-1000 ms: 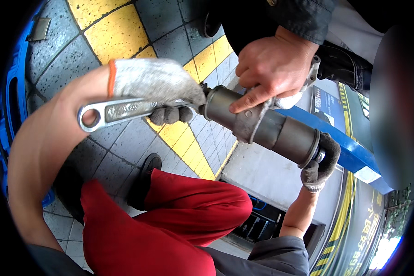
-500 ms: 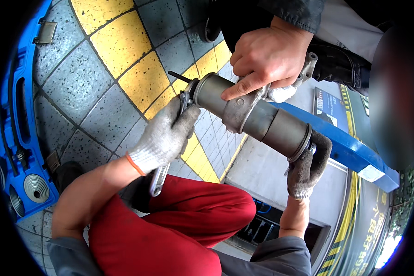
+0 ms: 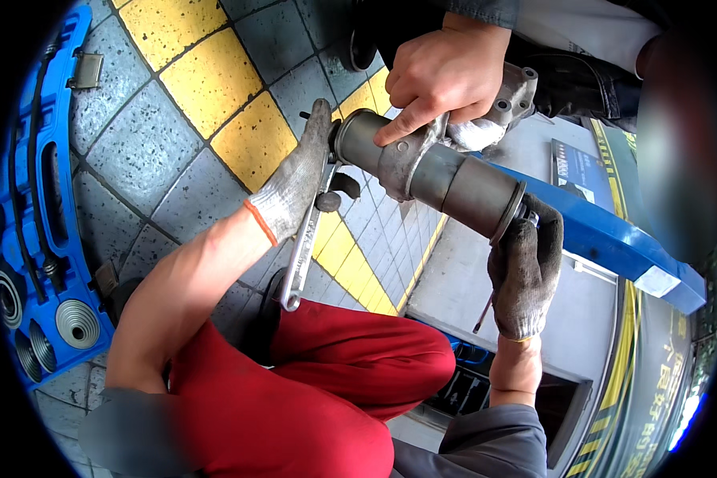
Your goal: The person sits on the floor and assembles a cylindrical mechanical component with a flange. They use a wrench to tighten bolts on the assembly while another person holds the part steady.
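A grey metal cylinder assembly [image 3: 462,187], with cup-like sleeves at both ends and a cast bracket [image 3: 400,163] round its middle, is held aslant in front of me. My left hand [image 3: 299,171], in a knit glove, is closed round a silver wrench [image 3: 301,259] at its left end. The thumb points up beside the end bolt; dark fingertips show past the wrench. My right hand [image 3: 527,267], gloved too, closes at the right end on a slim metal tool [image 3: 483,311], mostly hidden in the palm. Another person's bare hand [image 3: 450,84] touches the left sleeve with its index finger.
At the left lies an open blue tool case [image 3: 64,295] with rods and nested ring adapters [image 3: 77,324]. A blue beam [image 3: 613,239] runs at the right, above a grey metal surface [image 3: 462,275]. Grey and yellow tiles [image 3: 191,36] cover the floor. My red-trousered knees [image 3: 358,358] are below.
The view has shifted slightly. My left thumb now stretches upward along the bolt end, and more of the wrench handle shows. The slim tool below my right hand has become visible.
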`<state>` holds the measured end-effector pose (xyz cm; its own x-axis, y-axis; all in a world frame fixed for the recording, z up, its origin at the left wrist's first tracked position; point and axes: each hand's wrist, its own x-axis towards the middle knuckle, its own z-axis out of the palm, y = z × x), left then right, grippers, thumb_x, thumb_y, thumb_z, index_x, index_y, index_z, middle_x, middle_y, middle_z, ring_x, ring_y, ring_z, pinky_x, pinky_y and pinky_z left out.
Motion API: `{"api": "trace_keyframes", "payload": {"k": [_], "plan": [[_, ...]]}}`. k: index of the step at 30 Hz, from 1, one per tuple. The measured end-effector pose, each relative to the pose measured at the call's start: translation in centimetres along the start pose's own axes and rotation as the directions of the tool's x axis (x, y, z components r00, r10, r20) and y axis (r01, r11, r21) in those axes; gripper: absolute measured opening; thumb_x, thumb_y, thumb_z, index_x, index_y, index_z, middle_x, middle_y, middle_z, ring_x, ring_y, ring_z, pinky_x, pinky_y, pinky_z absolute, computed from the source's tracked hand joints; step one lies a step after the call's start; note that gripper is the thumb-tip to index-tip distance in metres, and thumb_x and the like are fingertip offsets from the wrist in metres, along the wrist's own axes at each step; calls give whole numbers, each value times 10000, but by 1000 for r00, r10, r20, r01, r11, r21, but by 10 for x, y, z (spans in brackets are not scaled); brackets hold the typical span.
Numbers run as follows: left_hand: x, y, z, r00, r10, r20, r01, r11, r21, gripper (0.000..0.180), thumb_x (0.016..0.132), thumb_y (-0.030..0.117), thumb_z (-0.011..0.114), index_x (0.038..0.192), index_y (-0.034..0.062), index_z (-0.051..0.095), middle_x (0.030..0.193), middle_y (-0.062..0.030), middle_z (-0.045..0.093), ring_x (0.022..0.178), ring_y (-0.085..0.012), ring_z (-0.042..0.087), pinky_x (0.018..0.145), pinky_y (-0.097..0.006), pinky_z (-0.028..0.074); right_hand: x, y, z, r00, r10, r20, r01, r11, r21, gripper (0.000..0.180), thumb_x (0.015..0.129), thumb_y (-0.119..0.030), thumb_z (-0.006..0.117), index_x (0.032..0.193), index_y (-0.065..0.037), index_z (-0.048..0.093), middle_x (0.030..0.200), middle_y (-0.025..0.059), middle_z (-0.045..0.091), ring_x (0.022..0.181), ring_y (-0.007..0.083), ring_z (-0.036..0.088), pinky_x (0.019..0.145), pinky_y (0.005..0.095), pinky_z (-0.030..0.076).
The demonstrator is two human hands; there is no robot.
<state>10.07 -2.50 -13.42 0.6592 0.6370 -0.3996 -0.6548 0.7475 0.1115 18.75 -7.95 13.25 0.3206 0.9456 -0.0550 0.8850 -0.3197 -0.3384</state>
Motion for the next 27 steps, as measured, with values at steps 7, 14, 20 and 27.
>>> {"api": "trace_keyframes", "payload": {"k": [7,14,20,27], "plan": [[23,-4,-8,991,-75,114,81,995,-51,545,1064,627,397,1093,136,632,571,3,451,373,-90,374,345,-251,255,-1,-7,-11,994,108,15,-110,982,156,349,1020,-203,625,1339,-76,570,886,-14,619,603,10,444,519,182,341],[33,-17,0,998,66,21,-62,984,-165,448,1089,503,366,1099,145,635,522,-4,467,350,-119,348,345,-289,238,-4,-12,-3,973,227,32,-223,906,361,360,1042,-309,632,1330,-98,588,789,-56,567,531,0,419,465,163,299],[18,-10,4,988,43,150,-41,999,-16,394,1102,388,315,1232,120,575,624,-25,548,361,-99,438,305,-233,332,-1,-23,-20,991,135,19,-137,981,138,313,1077,-277,569,1315,-76,596,823,-52,581,571,-6,435,504,162,336],[18,0,18,993,23,114,-25,1000,18,383,1097,352,294,1228,107,557,668,-40,572,370,-90,459,295,-225,346,4,-16,-56,997,-55,51,51,996,71,379,1088,-294,556,1367,-39,565,860,-42,566,665,1,453,571,164,368]]}}
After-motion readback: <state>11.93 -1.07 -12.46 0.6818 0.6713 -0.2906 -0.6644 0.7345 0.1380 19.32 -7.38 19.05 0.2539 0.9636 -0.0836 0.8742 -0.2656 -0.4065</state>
